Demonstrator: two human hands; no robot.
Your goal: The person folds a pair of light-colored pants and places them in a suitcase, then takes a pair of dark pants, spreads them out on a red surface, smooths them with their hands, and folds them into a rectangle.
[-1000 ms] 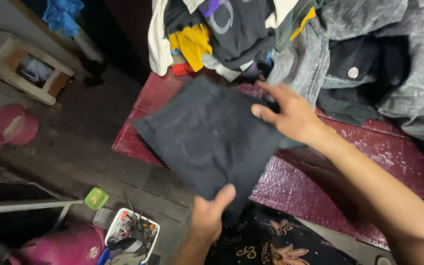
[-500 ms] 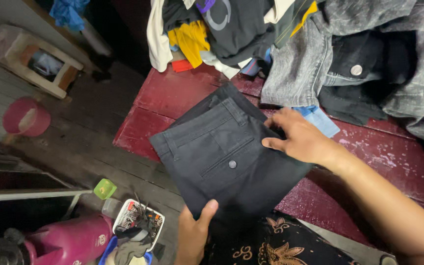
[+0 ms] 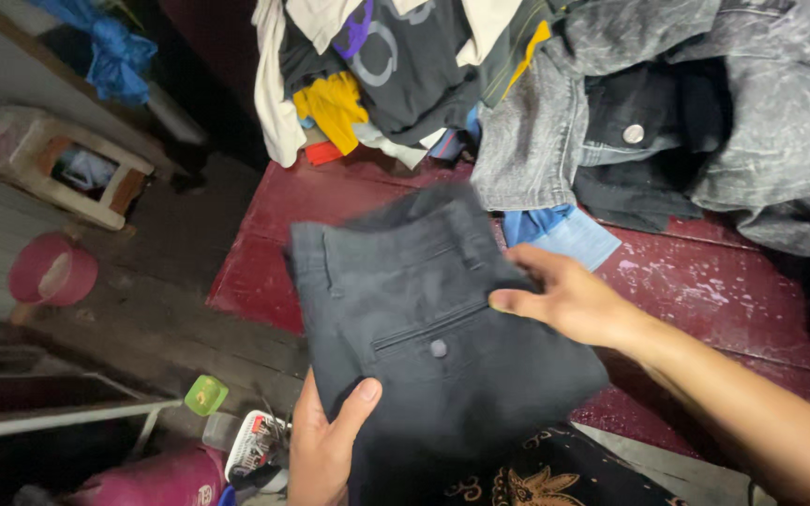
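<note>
Folded black trousers (image 3: 424, 319), one pair, lie partly over the near edge of a dark red wooden desk (image 3: 705, 281), back side up, showing one welt pocket with a single button (image 3: 438, 349). The left hand (image 3: 322, 440) grips the near lower edge, thumb on top of the cloth and the other fingers hidden beneath it, so it is clamped on the trousers. The right hand (image 3: 569, 302) rests on the right side of the folded pair, thumb pressed against the fabric and the fingers curled around the fold, closed on it.

The desk is painted a glossy red, scuffed pale in places, and it carries a heap of clothes (image 3: 405, 66) along its far side: a grey denim jacket (image 3: 705, 103) with one metal button showing, a black printed shirt, a yellow garment, a white one, and a light blue piece (image 3: 564, 234) just beyond the right hand. A dark patterned cloth (image 3: 527, 483) lies below the near edge.

The floor (image 3: 142, 309) to the left is dark wooden planking. On it stand one small wooden stool (image 3: 58, 169), one pink plastic bucket (image 3: 49, 272), one green cup (image 3: 205, 394), one white basket of small items (image 3: 255, 445) and one pink container (image 3: 142, 478). Blue cloth (image 3: 114, 56) hangs at the upper left.
</note>
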